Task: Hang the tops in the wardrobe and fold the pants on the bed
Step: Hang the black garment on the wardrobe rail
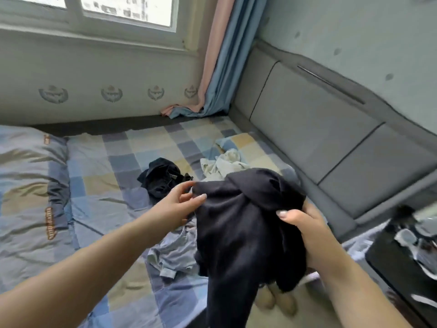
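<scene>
A person is standing at the side of a bed with a blue, grey and yellow checked sheet (pixel 132 147). Both bare arms are reaching out over it.

The right hand (pixel 305 227) is gripping a big dark navy soft cloth garment (pixel 241 221). Its fingers are curling tight round a bunch of the cloth near the top, and the thumb is pressing on the front. The garment is hanging up in the air over the edge of the bed, with a long part dropping down toward the floor. I cannot tell if it is a top or pants.

The left hand (pixel 182 200) is touching the left edge of the same garment. Its fingers are spread apart and only a little bent, and they are not closing on the cloth.

A crumpled black piece of clothing (pixel 163 177) is lying on the sheet, just past the left hand. A crumpled cream white piece of clothing (pixel 222 164) is lying near it, close to the grey padded headboard (pixel 319 129). A crumpled pale grey-blue piece of clothing (pixel 172 254) is lying on the sheet under the hanging garment.

A blue and grey shiny quilt (pixel 28 185) is lying on the left side of the bed. A pink and blue curtain (pixel 212 74) is hanging in the corner by the window (pixel 127 10)
</scene>
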